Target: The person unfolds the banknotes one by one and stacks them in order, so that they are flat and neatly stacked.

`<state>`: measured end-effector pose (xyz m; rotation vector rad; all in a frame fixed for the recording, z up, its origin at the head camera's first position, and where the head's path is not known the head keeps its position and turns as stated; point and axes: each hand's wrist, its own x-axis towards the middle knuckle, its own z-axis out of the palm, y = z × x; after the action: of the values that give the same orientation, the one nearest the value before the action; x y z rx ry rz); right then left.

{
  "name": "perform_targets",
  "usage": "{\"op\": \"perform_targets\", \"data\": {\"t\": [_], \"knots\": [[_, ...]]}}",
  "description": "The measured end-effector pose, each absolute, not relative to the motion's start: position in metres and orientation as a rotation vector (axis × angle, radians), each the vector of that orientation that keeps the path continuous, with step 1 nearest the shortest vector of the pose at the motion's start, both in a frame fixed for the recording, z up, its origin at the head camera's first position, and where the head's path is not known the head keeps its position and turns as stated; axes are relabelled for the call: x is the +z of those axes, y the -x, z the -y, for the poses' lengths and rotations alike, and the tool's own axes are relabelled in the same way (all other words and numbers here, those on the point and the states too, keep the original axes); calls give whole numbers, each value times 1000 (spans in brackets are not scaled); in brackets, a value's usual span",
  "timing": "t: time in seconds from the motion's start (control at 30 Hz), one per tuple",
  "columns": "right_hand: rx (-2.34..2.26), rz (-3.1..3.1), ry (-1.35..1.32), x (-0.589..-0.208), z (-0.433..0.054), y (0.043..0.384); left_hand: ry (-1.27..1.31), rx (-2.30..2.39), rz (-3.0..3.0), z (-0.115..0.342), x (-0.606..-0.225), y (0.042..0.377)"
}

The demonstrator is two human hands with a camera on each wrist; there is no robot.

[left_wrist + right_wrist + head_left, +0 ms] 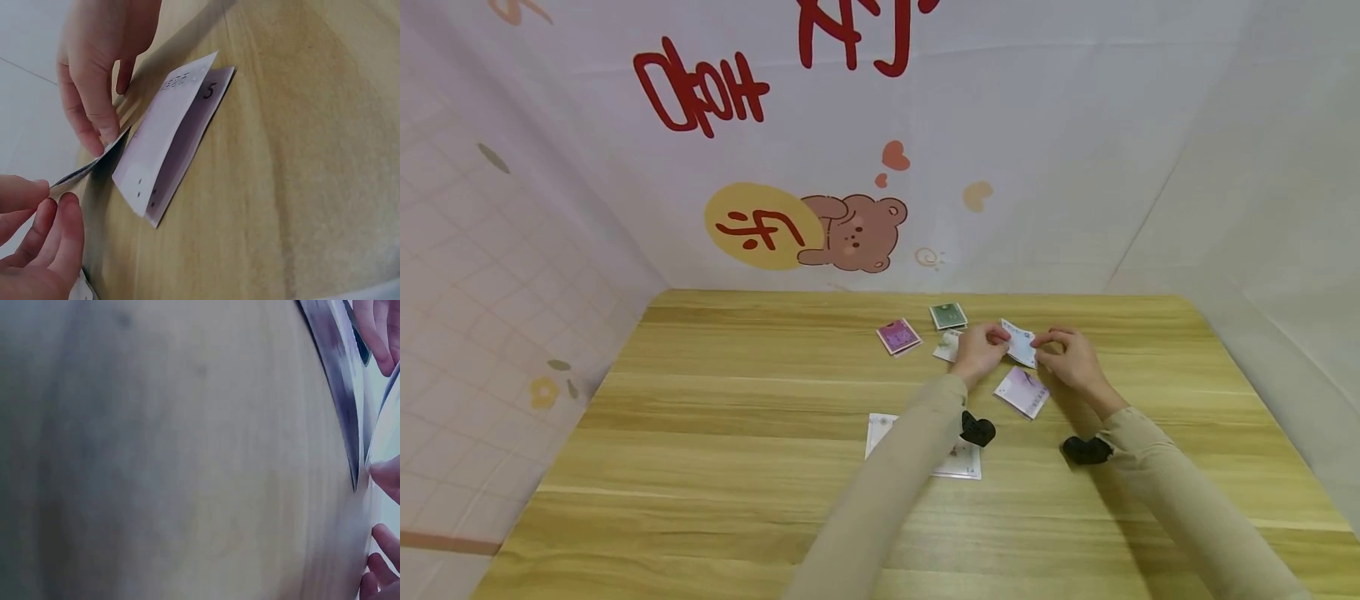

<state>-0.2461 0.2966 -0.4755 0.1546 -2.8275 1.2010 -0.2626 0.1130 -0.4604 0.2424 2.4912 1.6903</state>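
Observation:
A pale blue folded banknote (1021, 345) is pinched at both ends. My left hand (979, 353) grips its left end between thumb and fingers; my right hand (1070, 360) pinches the right end. In the left wrist view the banknote (87, 167) shows nearly edge-on, slanting up from the left hand (37, 244) to the right hand (100, 69). Just nearer than the hands, a purple folded banknote (1022, 392) marked with a 5 lies on the table, its fold standing partly open. A pale banknote (947, 345) with green print is partly hidden behind the left hand.
Farther back on the wooden table (737, 375) lie a magenta folded banknote (898, 336) and a green one (948, 315). Larger pale printed notes (958, 467) lie under the left forearm, partly covered. Printed white cloth (1037, 125) hangs behind the table.

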Motion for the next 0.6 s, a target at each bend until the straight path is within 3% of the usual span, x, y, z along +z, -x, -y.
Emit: {"op": "perform_targets", "data": {"t": [0.6], "knots": [[1366, 2763, -138, -464, -277, 232, -136, 1983, -2315, -90, -462, 250]]}}
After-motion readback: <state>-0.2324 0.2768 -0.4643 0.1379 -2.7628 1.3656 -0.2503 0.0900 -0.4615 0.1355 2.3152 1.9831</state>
